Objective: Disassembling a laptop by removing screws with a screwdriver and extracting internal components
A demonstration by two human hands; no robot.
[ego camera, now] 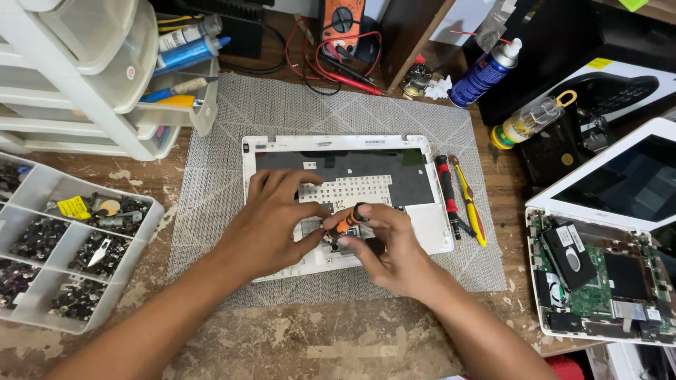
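Note:
A white laptop top cover (271, 151) lies upside down on a grey mesh mat (282, 105), showing the black backing and white underside of its keyboard. My right hand (394, 250) grips a small orange-and-black screwdriver (348, 219), its tip down on the cover's near part. My left hand (271, 218) rests on the cover beside it, thumb and fingers touching the tool's lower end. What lies under the tip is hidden by my fingers.
Two more screwdrivers, red-black (446, 193) and yellow (468, 200), lie right of the cover. An opened white laptop with exposed circuit board (598, 281) sits at right. A compartment tray of screws (63, 246) sits at left, plastic drawers (84, 77) behind it. Multimeter (341, 21), spray can (486, 70), bottle (524, 121) at back.

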